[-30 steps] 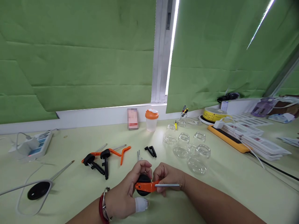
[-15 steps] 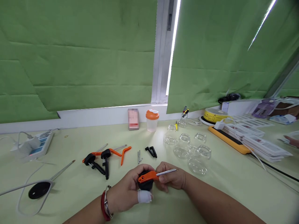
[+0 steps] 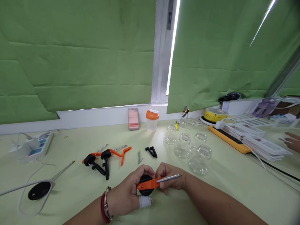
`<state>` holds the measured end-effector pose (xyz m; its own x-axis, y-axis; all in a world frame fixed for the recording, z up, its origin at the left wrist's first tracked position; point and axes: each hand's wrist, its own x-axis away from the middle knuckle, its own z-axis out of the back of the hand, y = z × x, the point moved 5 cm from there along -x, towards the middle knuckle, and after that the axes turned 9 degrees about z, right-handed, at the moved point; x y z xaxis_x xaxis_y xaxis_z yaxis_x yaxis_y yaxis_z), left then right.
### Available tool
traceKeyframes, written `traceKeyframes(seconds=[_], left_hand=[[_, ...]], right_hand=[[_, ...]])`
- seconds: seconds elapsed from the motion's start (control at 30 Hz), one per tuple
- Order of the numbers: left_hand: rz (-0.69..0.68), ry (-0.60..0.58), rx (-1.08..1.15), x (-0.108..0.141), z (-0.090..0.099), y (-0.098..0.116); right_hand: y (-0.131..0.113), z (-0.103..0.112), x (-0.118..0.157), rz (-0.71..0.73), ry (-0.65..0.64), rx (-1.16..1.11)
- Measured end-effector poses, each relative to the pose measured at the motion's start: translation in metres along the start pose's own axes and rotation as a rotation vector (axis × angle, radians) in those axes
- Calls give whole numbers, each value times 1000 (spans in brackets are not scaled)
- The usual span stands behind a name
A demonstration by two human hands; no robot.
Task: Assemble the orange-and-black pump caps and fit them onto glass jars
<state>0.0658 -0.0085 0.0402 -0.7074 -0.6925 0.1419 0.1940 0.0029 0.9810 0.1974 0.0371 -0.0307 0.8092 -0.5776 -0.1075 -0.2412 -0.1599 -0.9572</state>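
Observation:
My left hand [image 3: 128, 189], with a white wrap on its thumb, is closed round a black round part [image 3: 145, 191]. Across that part lies an orange piece [image 3: 148, 185] with a small hole near its left end. A thin metal rod [image 3: 169, 178] slants to the right from the orange piece. My right hand [image 3: 170, 175] pinches the orange piece's right end, with the rod passing over the fingers. Just beyond my hands lie small metal pins [image 3: 139, 156] and a pair of black elbow-shaped pieces [image 3: 151, 152]. How the held parts join is partly hidden.
To the left lie black-and-orange assemblies [image 3: 106, 154], a loose orange forked piece [image 3: 126, 153] and a black disc [image 3: 39, 190] with a cable. Clear glass jars [image 3: 198, 165] stand at right, near an orange power strip [image 3: 229, 140]. Another person's hand [image 3: 292, 142] shows far right.
The orange piece has turned slightly in my hands, its rod now seen at another angle and a little lower. The other person's hand has come further into view.

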Motion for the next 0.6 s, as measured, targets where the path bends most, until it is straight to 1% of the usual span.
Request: traceKeyframes(seconds=[0.13,0.37,0.5,0.6], left_hand=[[7,0,-20,0,0,-1],[-4,33,23,-1,4,-8],[10,33,13,-2,4,-8],[-1,20,-3,-2,3,-7]], right_hand=[[-1,2,-1,5,25,-26],[2,13,2,9,35,-27],[1,10,1,12,45,-39],[0,7,1,-12,46,-17]])
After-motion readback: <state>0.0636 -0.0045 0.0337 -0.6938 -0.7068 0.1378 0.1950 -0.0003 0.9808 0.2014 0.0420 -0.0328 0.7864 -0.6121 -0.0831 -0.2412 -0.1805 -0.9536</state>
